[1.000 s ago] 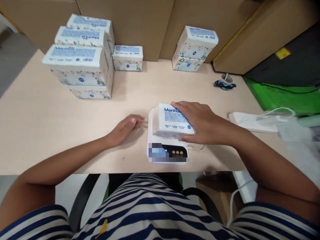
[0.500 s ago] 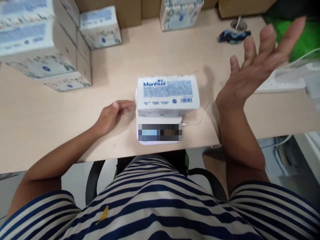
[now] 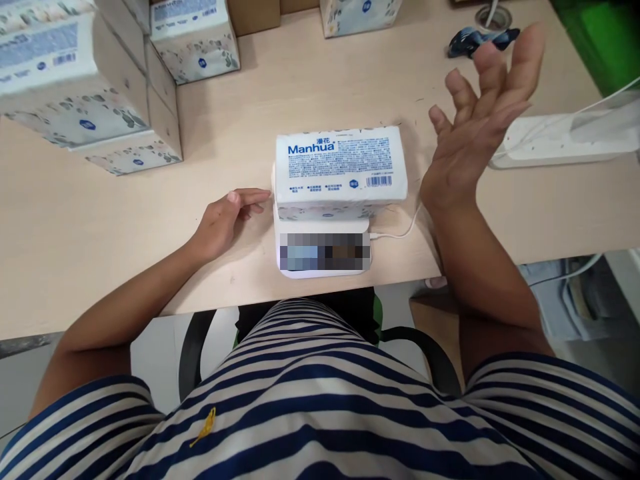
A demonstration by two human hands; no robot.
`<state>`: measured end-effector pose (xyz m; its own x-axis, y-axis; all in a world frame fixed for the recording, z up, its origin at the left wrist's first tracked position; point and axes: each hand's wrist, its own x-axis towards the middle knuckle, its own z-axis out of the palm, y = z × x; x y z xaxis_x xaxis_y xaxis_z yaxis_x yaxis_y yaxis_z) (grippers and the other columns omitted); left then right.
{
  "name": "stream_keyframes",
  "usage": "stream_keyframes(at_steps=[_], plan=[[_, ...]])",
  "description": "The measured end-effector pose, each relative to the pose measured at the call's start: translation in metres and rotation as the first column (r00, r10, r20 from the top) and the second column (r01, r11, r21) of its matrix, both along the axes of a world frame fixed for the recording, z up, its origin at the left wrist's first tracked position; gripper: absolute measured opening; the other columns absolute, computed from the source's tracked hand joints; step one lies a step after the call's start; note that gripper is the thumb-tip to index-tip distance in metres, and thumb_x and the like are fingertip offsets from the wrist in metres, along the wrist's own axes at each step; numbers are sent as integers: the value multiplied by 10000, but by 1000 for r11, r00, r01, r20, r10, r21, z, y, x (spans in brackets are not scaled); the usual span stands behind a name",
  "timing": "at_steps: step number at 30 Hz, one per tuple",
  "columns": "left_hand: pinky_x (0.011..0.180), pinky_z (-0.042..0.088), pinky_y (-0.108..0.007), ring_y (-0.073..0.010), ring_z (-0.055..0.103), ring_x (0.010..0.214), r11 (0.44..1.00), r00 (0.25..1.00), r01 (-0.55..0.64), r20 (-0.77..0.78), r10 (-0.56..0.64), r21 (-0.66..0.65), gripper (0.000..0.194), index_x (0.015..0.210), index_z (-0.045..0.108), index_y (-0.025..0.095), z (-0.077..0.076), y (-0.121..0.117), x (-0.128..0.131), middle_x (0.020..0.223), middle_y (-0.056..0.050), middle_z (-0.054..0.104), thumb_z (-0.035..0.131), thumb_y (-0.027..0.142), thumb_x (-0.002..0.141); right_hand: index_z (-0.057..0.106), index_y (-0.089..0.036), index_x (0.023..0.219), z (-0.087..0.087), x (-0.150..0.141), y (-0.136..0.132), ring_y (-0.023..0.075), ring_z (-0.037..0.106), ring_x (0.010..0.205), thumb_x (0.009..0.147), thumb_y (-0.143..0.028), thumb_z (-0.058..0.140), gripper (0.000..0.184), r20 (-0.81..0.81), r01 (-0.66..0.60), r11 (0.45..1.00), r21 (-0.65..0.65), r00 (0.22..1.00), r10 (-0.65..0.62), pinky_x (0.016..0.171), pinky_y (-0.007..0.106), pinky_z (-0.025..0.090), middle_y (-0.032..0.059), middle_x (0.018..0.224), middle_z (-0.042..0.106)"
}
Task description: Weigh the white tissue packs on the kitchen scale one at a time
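Observation:
A white tissue pack (image 3: pixel 341 167) with blue "Manhua" print lies flat on a white digital scale (image 3: pixel 323 227). The scale's display at the front is pixelated, and a white cable runs from its right side. My left hand (image 3: pixel 227 220) rests on the table, fingers stretched toward the scale's left edge; the index fingertip is at or very near it. Raised to the right of the pack, my right hand (image 3: pixel 475 127) has its fingers spread and palm turned up, holding nothing.
Stacked tissue packs (image 3: pixel 75 87) stand at the left, another pack (image 3: pixel 197 43) beside them. One more pack (image 3: pixel 360 13) sits at the back. On the right are a power strip (image 3: pixel 555 140) and a dark crumpled item (image 3: pixel 465 43) by a cable hole. The table's front edge lies near my body.
My right hand has come lower and a little left, its fingers still spread. The view has shifted slightly; the left hand and the tissue pack on the scale keep their places.

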<state>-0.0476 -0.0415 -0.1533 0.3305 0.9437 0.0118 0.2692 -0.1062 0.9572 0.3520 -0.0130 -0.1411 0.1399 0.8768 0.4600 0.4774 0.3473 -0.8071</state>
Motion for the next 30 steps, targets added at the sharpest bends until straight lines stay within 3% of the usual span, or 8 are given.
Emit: stream_keyframes(at_steps=[2, 6, 13, 15, 18, 22, 26, 30], plan=[[927, 595, -416, -260, 766, 1092, 1000, 1000, -6, 1, 6, 19, 782, 1226, 890, 192, -2, 0, 1, 1264, -155, 839, 410, 806, 1153, 27, -423, 1823, 3, 1, -5, 351, 249, 1813, 850, -1098, 294, 1213, 97, -227, 968, -104, 967, 237, 1422, 578, 333, 71, 1939, 169], [917, 625, -412, -242, 772, 1042, 998, 1000, 17, 3, -17, 53, 913, 1238, 881, 179, -4, -7, 0, 1299, -163, 849, 404, 940, 1071, -245, -470, 1795, 10, 4, -27, 367, -1, 1856, 714, -1070, 681, 1544, 171, -525, 750, -403, 761, 625, 1483, 677, 161, 83, 1982, 24], [862, 652, -409, -236, 781, 993, 998, 993, 28, 112, -35, 64, 810, 1263, 901, 247, -9, -11, -6, 1270, -158, 863, 434, 888, 1095, -286, -678, 1714, 14, -18, -63, 500, 133, 1812, 596, -688, 1008, 1710, 352, -425, 859, -285, 787, 507, 1384, 870, 346, -120, 1944, -213], [871, 653, -406, -239, 778, 1013, 998, 990, 24, 135, -31, 49, 783, 1262, 899, 265, -9, -13, -7, 1286, -151, 859, 455, 887, 1089, -200, -676, 1747, 16, -29, -76, 549, 251, 1775, 626, -727, 993, 1637, 461, -321, 901, -292, 778, 426, 1322, 919, 403, -56, 1968, -98], [874, 642, -400, -241, 758, 1018, 1000, 983, 21, 184, -22, 8, 780, 1294, 879, 264, -8, -15, -9, 1294, -151, 841, 497, 903, 1064, 17, -544, 1821, 20, -37, -76, 573, 470, 1663, 787, -800, 845, 1349, 551, -192, 935, -299, 765, 333, 1275, 932, 452, 162, 1864, 355], [887, 609, -398, -233, 708, 981, 994, 978, 1, 206, 21, -106, 874, 1396, 816, 208, -4, -17, -12, 1173, -154, 809, 507, 942, 1035, 251, -341, 1796, 47, -45, -10, 564, 612, 1530, 682, -848, 871, 1372, 427, -224, 882, -415, 808, 406, 1240, 824, 557, 257, 1648, 585], [967, 572, -421, -235, 678, 984, 991, 984, -17, 175, 41, -135, 918, 1368, 806, 189, 0, -21, -11, 1073, -118, 776, 505, 977, 1007, 311, -295, 1747, 94, -86, 126, 514, 637, 1505, 587, -738, 966, 1404, 333, -381, 808, -448, 768, 547, 1253, 678, 584, 214, 1701, 542], [977, 574, -426, -254, 704, 1020, 995, 982, 13, 188, 5, -96, 881, 1296, 823, 179, 0, -23, -9, 1120, -144, 787, 479, 948, 1040, 304, -226, 1724, 117, -158, 247, 458, 617, 1508, 732, -543, 902, 1200, 402, -394, 864, -314, 769, 497, 1278, 599, 556, 226, 1765, 427]])
